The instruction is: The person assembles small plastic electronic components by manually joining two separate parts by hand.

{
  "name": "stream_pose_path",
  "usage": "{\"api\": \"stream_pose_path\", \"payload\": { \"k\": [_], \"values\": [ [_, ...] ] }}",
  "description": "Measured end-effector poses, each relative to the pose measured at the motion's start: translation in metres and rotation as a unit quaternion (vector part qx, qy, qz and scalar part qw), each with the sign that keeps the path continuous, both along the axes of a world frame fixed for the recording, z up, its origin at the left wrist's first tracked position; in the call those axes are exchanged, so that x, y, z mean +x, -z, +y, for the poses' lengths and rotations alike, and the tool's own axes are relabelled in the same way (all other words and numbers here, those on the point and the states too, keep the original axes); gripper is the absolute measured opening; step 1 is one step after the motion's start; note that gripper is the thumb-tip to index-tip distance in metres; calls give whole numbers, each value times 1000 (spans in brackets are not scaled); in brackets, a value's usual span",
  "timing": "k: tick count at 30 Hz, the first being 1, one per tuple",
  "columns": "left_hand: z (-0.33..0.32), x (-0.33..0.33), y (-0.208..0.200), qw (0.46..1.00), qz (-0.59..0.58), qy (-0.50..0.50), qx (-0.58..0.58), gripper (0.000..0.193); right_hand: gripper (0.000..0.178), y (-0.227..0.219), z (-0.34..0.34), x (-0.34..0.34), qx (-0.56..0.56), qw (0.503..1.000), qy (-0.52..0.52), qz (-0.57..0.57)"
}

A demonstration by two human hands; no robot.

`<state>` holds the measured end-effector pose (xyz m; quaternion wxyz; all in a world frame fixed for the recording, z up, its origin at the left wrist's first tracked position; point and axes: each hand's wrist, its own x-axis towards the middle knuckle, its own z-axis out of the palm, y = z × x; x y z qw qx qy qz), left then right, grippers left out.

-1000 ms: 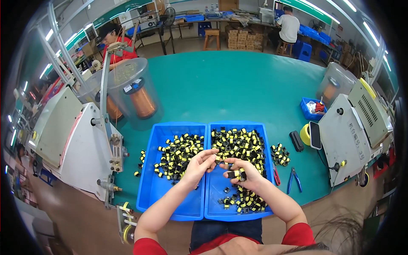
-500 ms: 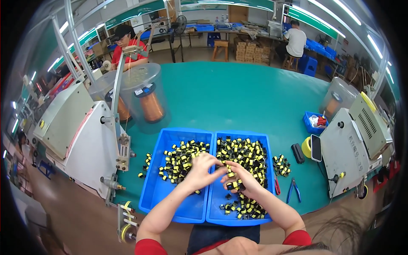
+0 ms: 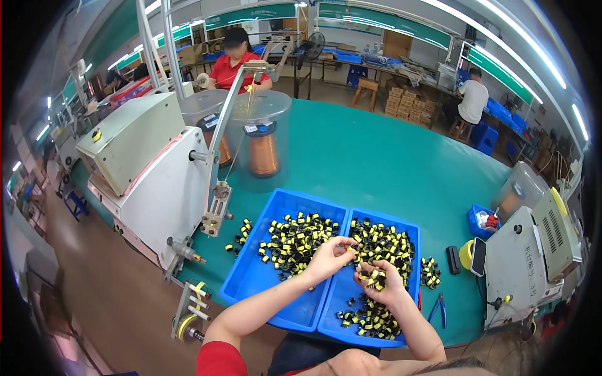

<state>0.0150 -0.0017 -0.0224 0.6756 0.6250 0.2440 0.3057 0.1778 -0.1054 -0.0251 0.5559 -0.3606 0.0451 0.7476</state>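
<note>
Two blue trays stand side by side before me. The left tray (image 3: 251, 289) has a heap of small black bobbins with yellow tape (image 3: 298, 241) at its far end. The right tray (image 3: 338, 299) holds more of them, in a far heap and a near heap. My left hand (image 3: 327, 260), above the divider between the trays, pinches a bobbin (image 3: 352, 251) at its fingertips. Over the right tray, my right hand (image 3: 392, 287) is turned palm up, its fingers curled round several bobbins (image 3: 375, 279). The fingertips of both hands are close together.
Loose bobbins (image 3: 430, 273) lie right of the trays, near blue-handled pliers (image 3: 440, 310) and a black case (image 3: 453, 259). White machines (image 3: 164, 197) flank the table at both sides. Copper wire spools (image 3: 263, 153) stand in clear tubs. A co-worker (image 3: 235, 66) sits across the table.
My view has swung left, so the scene sits further right. My right hand has rolled palm up, showing the bobbins in it. My left fingers have come together in a pinch.
</note>
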Motion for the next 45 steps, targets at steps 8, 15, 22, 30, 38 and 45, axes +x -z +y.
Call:
{"api": "stream_pose_path", "payload": {
  "k": [8,15,22,30,38,45],
  "values": [
    [2,-7,-9,993,-38,4,-114,31,30,6,0,2,17,999,-27,0],
    [7,-10,-7,937,-127,96,-310,28,23,-13,-3,-12,36,990,-51,-127],
    [12,-6,2,920,-130,94,-357,25,23,-20,-5,-17,93,968,-11,-232],
    [14,-7,1,903,-136,126,-389,28,23,-26,-7,-19,110,948,-15,-299],
    [-2,-4,-9,954,10,128,-272,23,22,-35,-12,-26,131,911,-37,-388],
    [-5,-3,-9,943,-20,160,-290,28,25,-34,-11,-26,125,910,-50,-393]
  ]
}}
